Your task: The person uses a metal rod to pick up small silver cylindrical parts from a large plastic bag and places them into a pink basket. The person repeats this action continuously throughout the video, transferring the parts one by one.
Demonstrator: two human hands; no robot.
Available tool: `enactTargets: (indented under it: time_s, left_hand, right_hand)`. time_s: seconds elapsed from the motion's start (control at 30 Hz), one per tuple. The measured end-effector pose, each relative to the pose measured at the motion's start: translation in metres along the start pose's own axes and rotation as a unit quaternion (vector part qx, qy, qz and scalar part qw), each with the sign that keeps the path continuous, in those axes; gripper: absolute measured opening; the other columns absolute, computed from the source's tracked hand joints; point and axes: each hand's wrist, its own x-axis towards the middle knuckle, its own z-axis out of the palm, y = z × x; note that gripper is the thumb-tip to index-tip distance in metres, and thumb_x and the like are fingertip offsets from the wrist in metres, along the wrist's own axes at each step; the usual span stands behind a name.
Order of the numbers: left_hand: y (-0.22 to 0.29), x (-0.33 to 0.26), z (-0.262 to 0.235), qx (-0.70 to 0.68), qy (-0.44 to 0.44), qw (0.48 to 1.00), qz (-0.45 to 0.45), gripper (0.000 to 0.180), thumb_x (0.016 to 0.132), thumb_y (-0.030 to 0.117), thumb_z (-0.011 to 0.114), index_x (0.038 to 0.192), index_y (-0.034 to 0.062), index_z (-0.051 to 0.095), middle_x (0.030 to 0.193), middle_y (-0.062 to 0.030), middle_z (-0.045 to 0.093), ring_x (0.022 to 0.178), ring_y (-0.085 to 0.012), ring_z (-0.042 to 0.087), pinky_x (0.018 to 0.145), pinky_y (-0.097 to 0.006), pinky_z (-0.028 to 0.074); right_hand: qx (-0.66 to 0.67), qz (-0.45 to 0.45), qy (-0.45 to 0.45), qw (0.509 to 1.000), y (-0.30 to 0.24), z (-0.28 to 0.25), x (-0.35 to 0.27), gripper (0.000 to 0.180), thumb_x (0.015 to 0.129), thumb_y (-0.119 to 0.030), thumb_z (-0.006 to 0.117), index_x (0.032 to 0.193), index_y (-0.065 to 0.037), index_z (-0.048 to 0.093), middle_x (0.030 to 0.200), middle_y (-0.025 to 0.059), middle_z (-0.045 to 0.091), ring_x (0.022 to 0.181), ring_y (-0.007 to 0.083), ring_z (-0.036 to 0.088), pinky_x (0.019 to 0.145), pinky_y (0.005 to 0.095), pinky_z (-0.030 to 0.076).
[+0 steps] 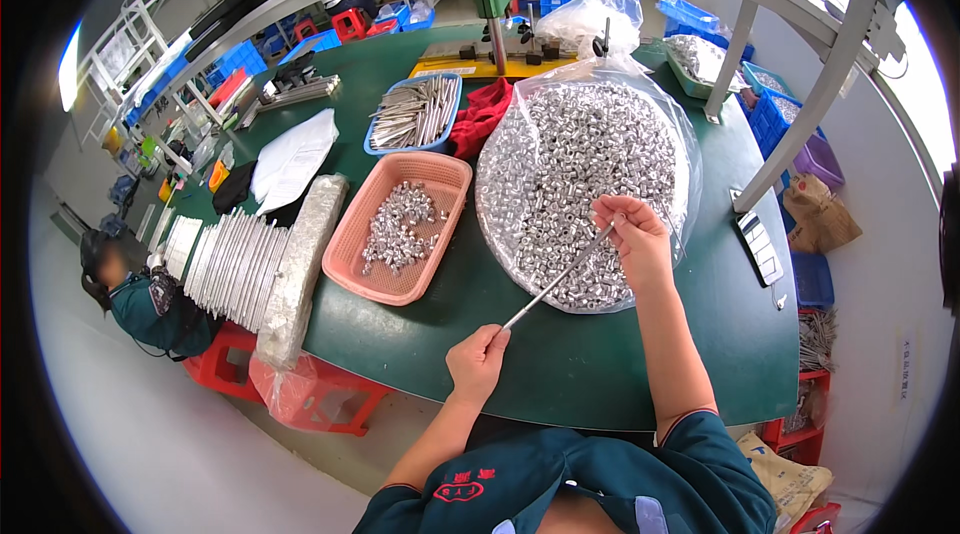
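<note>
A thin metal rod (553, 284) slants up to the right between my two hands. My left hand (478, 364) is closed round its lower end, near the table's front edge. At its upper end, the fingers of my right hand (635, 229) are pinched together; whether a small part sits in them too is hard to make out. Behind the rod lies a large round heap of small silvery metal sleeves (600, 154) in a clear plastic bag (510, 204). Left of it, a pink plastic basket (340, 269) holds a smaller pile of similar sleeves (402, 229).
A blue basket of metal rods (416, 112) stands behind the pink one, beside a red cloth (482, 118). Many rods lie in a row (237, 266) at the left, next to a long wrapped block (305, 269). A phone (760, 247) lies right. Another person (150, 299) sits far left.
</note>
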Motion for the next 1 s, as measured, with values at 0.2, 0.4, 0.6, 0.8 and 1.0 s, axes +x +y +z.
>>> enactTargets:
  time_s: [0.2,0.4,0.6,0.8,1.0]
  left_hand:
    - [0.002,-0.001,-0.002,-0.027,-0.003,0.999,-0.018,0.012,0.09,0.017,0.072,0.091,0.0046,0.071,0.061,-0.0063,0.058,0.051,-0.0133,0.053,0.051,-0.027,0.042]
    - [0.001,0.0,-0.002,-0.025,-0.005,1.0,-0.01,0.012,0.09,0.016,0.071,0.092,0.0035,0.071,0.061,-0.0048,0.057,0.053,-0.0098,0.052,0.052,-0.025,0.042]
    - [-0.001,-0.001,-0.002,-0.035,-0.005,0.999,-0.021,0.013,0.091,0.015,0.071,0.093,0.0028,0.071,0.061,-0.0043,0.057,0.054,-0.0083,0.051,0.052,-0.024,0.042]
    - [-0.002,-0.001,-0.002,-0.044,-0.006,0.999,-0.025,0.012,0.091,0.015,0.071,0.092,0.0029,0.071,0.061,-0.0039,0.056,0.053,-0.0089,0.051,0.052,-0.024,0.041]
    - [-0.002,-0.001,-0.001,-0.041,-0.002,0.999,-0.013,0.012,0.09,0.015,0.072,0.091,0.0034,0.07,0.061,-0.0035,0.056,0.053,-0.0093,0.05,0.052,-0.025,0.041]
  right_hand:
    - [0.126,0.041,-0.027,0.991,-0.003,0.001,-0.001,0.018,0.097,0.004,0.051,0.111,0.003,0.062,0.116,0.0163,0.066,0.112,0.0284,0.065,0.098,0.0405,0.054]
    - [0.032,-0.001,0.002,0.999,0.001,0.004,-0.005,0.018,0.099,-0.001,0.052,0.114,0.001,0.061,0.116,0.0159,0.067,0.112,0.029,0.065,0.097,0.0425,0.056]
    - [0.228,0.101,-0.017,0.968,-0.001,0.0,-0.005,0.02,0.1,-0.007,0.054,0.12,-0.003,0.059,0.115,0.0152,0.067,0.113,0.0297,0.065,0.097,0.044,0.056]
    - [0.214,0.12,0.019,0.969,0.001,0.003,-0.003,0.019,0.1,-0.006,0.055,0.118,-0.004,0.06,0.114,0.0146,0.067,0.111,0.0274,0.066,0.097,0.0438,0.056]
    - [0.199,0.061,-0.032,0.978,0.01,-0.001,-0.003,0.015,0.098,-0.003,0.056,0.111,-0.005,0.064,0.111,0.0141,0.069,0.107,0.027,0.068,0.094,0.0419,0.058]
